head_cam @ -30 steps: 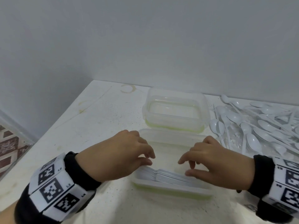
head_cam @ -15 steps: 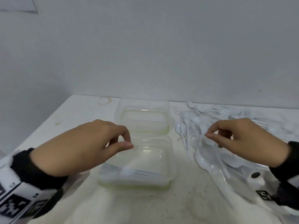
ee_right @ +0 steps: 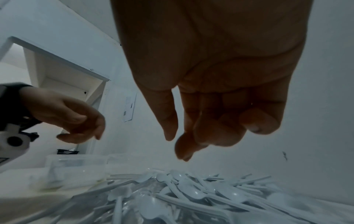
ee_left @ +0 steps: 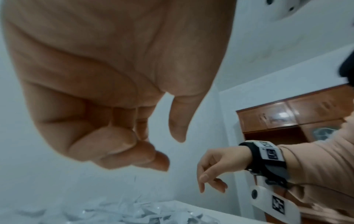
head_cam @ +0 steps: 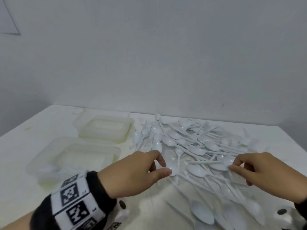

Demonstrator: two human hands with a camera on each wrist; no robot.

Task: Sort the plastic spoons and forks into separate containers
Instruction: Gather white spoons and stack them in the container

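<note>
A heap of white plastic spoons (head_cam: 191, 146) lies on the white table, right of centre. Two clear containers stand at the left. The near container (head_cam: 33, 165) holds something white that is too blurred to name, and the far container (head_cam: 131, 124) looks empty. My left hand (head_cam: 165, 168) hovers at the heap's left edge with its fingers loosely curled. The left wrist view shows this hand (ee_left: 170, 151) holding nothing. My right hand (head_cam: 233, 164) hovers over the heap's right part, and its fingers (ee_right: 176, 147) are also loosely curled and empty.
The white table (head_cam: 25, 138) meets a plain grey wall at the back, and its left edge runs beside the containers. Some spoons (head_cam: 202, 214) spread towards the front right. A wooden cabinet (ee_left: 287, 115) stands off to one side.
Both hands have left the near container and moved right, over the spoon heap. The head view has swung right with them.
</note>
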